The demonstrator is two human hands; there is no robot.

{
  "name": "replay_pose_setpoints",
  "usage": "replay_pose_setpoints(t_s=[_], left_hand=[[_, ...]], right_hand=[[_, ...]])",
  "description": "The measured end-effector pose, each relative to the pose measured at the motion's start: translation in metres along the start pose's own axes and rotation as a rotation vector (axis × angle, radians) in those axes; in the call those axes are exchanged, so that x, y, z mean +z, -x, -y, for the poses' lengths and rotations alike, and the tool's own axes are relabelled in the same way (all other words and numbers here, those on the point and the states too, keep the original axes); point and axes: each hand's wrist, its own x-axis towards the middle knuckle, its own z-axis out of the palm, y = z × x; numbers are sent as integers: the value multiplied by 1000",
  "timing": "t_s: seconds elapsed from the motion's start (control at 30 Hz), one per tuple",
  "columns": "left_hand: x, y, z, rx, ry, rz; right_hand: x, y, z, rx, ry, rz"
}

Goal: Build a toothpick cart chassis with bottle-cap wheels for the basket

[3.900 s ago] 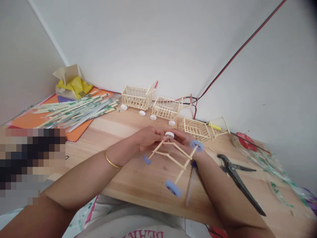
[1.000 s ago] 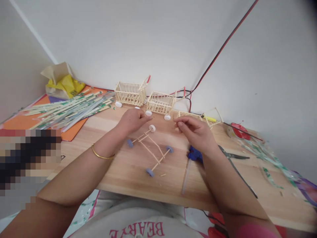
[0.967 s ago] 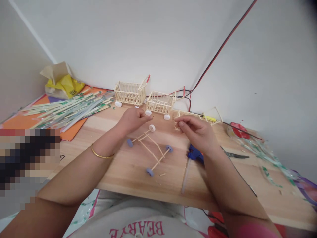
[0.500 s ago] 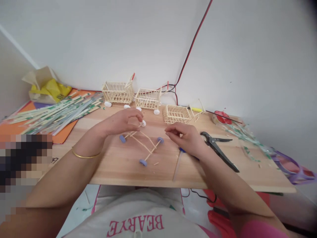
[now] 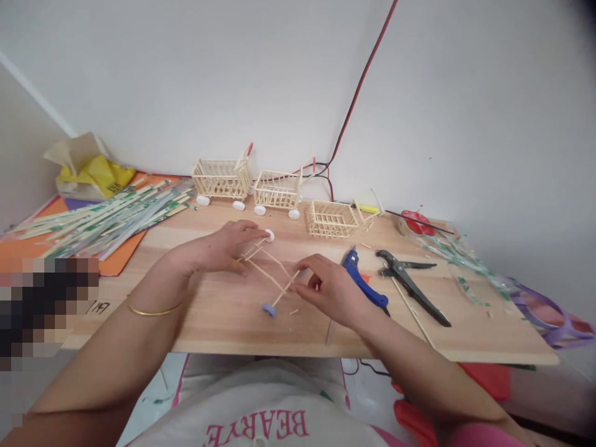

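A small wheeled frame of thin wooden sticks (image 5: 265,271) lies on the table in front of me. My left hand (image 5: 228,246) spans its left end, index finger at the white wheel (image 5: 269,236) and thumb by the other end of that axle, where a wheel is hidden. At the right-hand axle, my right hand (image 5: 321,284) has thumb and fingers closed round the far end, mostly covering a blue wheel there. The near blue wheel (image 5: 269,310) of this axle shows plainly. A short stick piece (image 5: 293,311) lies beside it.
Two wheeled stick carts (image 5: 221,178) (image 5: 278,189) and a stick basket with a handle (image 5: 331,218) stand along the wall. A blue glue gun (image 5: 361,276) and black-handled cutters (image 5: 414,287) lie right. Bundled sticks (image 5: 116,214) cover the left; red tape (image 5: 416,222) sits back right.
My right hand has moved left and down onto the frame's right axle, uncovering the glue gun. My left hand has lowered onto the left end, hiding its blue wheel.
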Motion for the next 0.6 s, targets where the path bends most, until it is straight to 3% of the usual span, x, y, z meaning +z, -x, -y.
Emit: replay_pose_setpoints(t_s=[0.27, 0.6], left_hand=[[17, -3, 0, 44, -52, -72], [21, -6, 0, 81, -73, -70]], right_hand=[[19, -3, 1, 98, 25, 32], [27, -9, 1, 31, 52, 84]])
